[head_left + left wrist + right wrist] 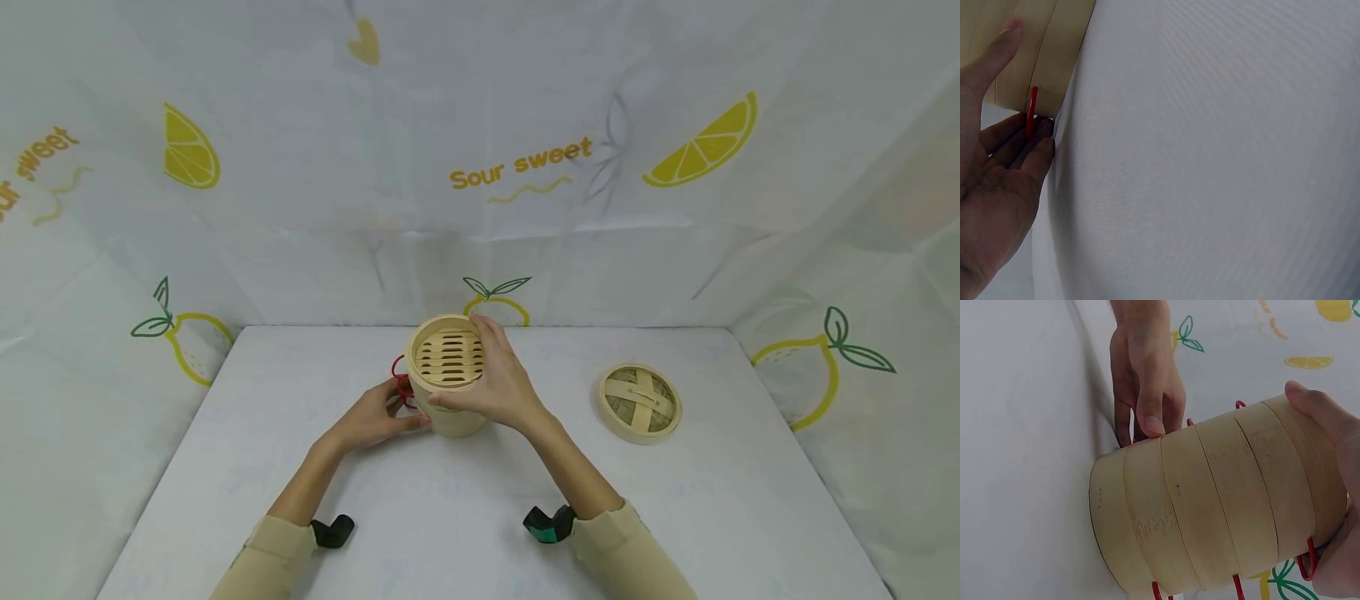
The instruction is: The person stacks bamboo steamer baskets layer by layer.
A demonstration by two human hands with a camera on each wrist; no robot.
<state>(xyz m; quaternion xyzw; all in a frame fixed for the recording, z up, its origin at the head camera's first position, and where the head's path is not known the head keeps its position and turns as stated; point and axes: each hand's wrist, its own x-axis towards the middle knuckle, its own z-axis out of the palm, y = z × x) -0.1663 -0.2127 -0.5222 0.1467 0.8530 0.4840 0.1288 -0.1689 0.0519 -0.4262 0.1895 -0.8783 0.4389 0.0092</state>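
Note:
A tall stack of round bamboo steamer baskets [456, 423] stands near the back of the white table, its slatted top [450, 360] facing up. Several tiers show in the right wrist view, with red cord loops [1239, 587] on the sides. My right hand [504, 379] grips the uppermost basket from the right, thumb at the front and fingers toward the back of the rim. Low on the left side, my left hand [375, 417] holds the stack, thumb against the bamboo wall and bent fingers beside a red loop [1032, 112].
To the right of the stack lies a round bamboo lid [637, 404] with a woven cross band. A white cloth backdrop [360, 167] with lemon prints rises behind and beside the table [420, 533]. Dark devices sit at both cuffs [333, 531].

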